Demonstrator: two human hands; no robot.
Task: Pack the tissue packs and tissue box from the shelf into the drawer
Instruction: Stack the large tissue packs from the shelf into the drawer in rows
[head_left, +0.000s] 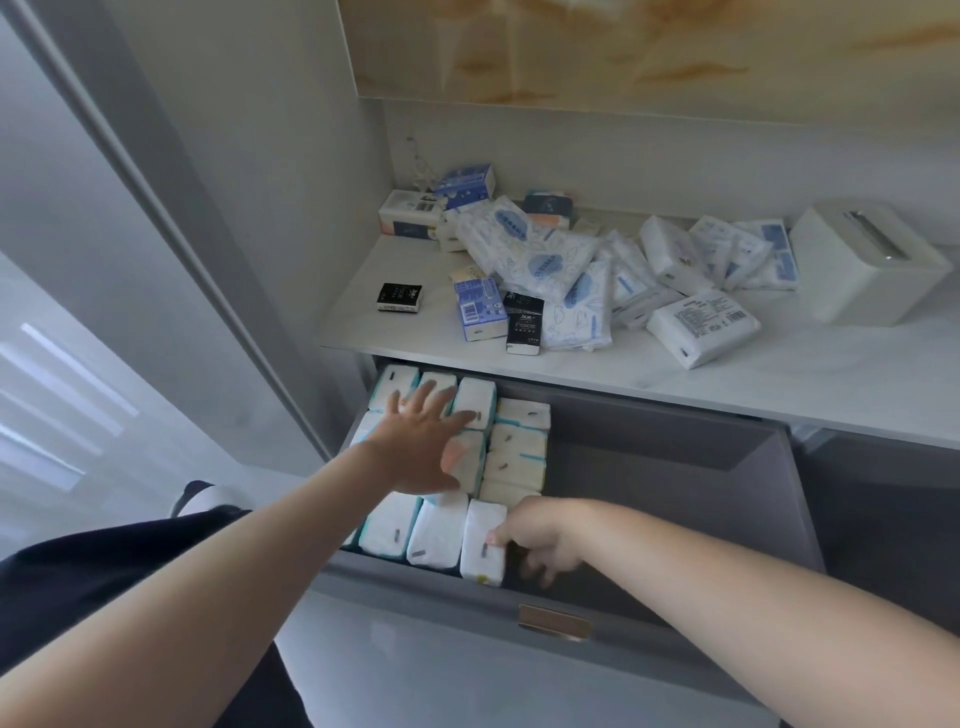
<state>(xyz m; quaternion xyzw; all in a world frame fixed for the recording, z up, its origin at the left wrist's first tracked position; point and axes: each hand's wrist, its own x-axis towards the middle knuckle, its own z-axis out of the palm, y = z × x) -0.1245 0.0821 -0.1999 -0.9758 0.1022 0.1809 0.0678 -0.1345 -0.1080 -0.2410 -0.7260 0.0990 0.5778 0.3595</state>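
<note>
Below the shelf (779, 384), inside the open drawer (675, 467), the left hand (415, 447) is pressing flat, fingers spread, on the packed rows (519, 447); the right hand (545, 535) is gripping the front row's rightmost pack (480, 543). Loose packs (545, 265) and the box (862, 265) are lying on the shelf, the box at its right end

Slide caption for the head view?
Left hand presses tissue packs in the drawer, right hand grips the front pack; tissue box sits on the shelf.
</note>
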